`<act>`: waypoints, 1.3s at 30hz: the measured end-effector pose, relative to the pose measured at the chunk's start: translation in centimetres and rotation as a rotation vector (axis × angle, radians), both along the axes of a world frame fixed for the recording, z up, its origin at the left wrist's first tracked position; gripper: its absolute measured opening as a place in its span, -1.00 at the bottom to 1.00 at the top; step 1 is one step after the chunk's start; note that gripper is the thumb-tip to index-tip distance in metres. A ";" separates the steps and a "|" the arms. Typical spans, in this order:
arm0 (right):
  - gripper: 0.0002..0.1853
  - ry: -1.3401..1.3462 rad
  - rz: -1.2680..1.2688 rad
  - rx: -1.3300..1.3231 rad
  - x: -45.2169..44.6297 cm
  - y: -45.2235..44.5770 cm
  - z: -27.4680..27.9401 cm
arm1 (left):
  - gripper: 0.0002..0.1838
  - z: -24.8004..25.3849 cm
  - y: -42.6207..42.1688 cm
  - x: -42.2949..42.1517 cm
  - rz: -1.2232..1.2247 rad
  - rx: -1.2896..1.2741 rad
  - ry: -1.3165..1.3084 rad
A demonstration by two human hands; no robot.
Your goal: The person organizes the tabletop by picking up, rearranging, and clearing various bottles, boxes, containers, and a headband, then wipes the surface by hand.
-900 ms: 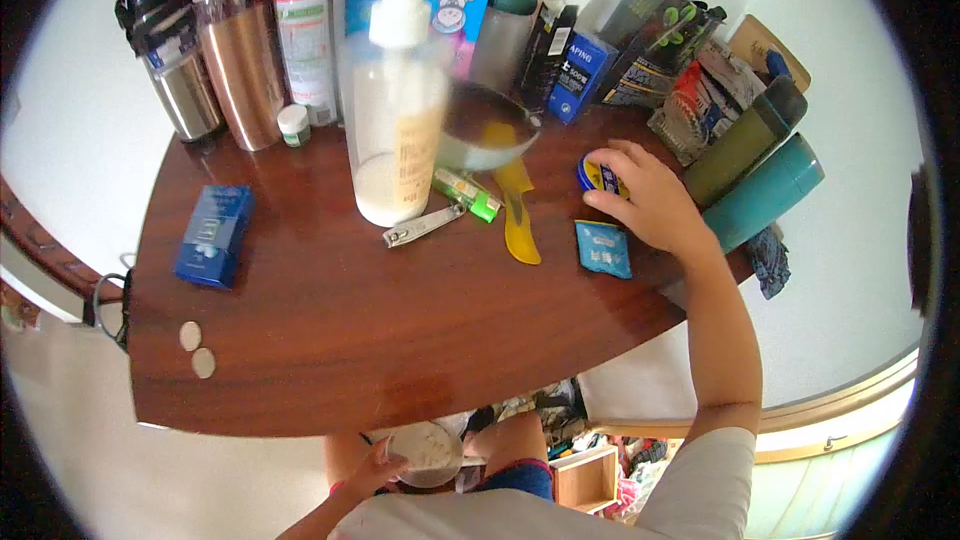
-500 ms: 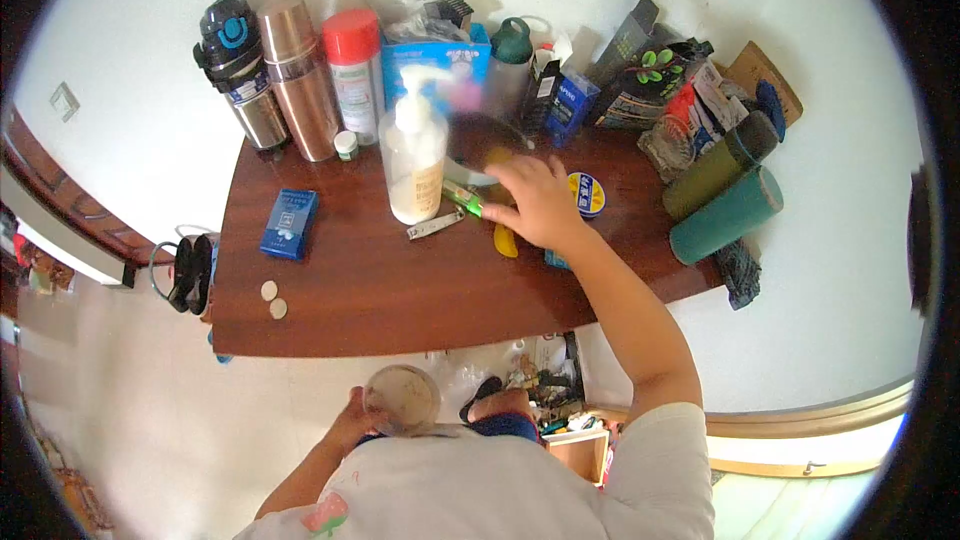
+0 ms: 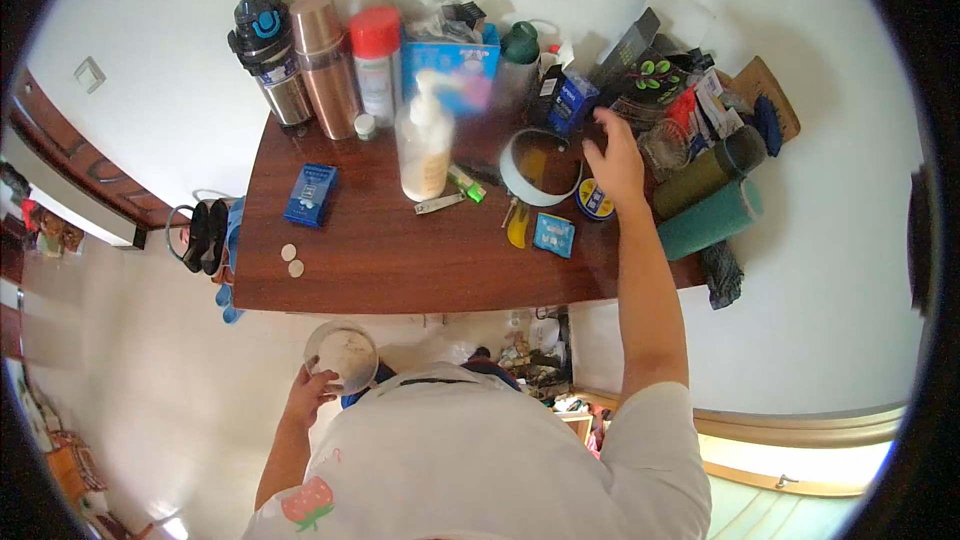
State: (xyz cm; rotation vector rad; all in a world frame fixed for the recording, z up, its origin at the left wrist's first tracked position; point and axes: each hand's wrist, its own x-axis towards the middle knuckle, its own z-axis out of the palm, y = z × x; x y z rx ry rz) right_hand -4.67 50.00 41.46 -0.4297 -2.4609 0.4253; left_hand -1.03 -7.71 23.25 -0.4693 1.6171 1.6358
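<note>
My left hand [image 3: 308,395] grips the rim of a round clear plastic container [image 3: 342,355] in front of the table's near edge. Pale residue shows inside it. My right hand [image 3: 620,162] is open above the right side of the table, thumb apart from the fingers, holding nothing. Nearest to it are a blue box [image 3: 572,103], a round blue-and-yellow tin [image 3: 595,202] and a white-rimmed round object [image 3: 541,202]. In front of these lie a light-blue packet [image 3: 554,235] and a yellow item [image 3: 518,226].
A pump bottle [image 3: 424,155] stands mid-table beside nail clippers [image 3: 440,203] and a green item [image 3: 468,185]. Flasks [image 3: 326,70] and a red-capped can [image 3: 377,75] line the wall. Left are a blue pack [image 3: 311,195] and two discs [image 3: 292,260]. Cylinders [image 3: 712,218] lie right.
My right hand has moved right and farther over the table, away from the white-rimmed object, which now sits farther right. My left hand has shifted left with the container.
</note>
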 end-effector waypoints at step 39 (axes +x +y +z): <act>-0.56 0.095 -0.135 -0.411 -9.9 -1.3 -3.0 | -0.10 14.5 13.2 -8.5 -0.120 0.363 0.465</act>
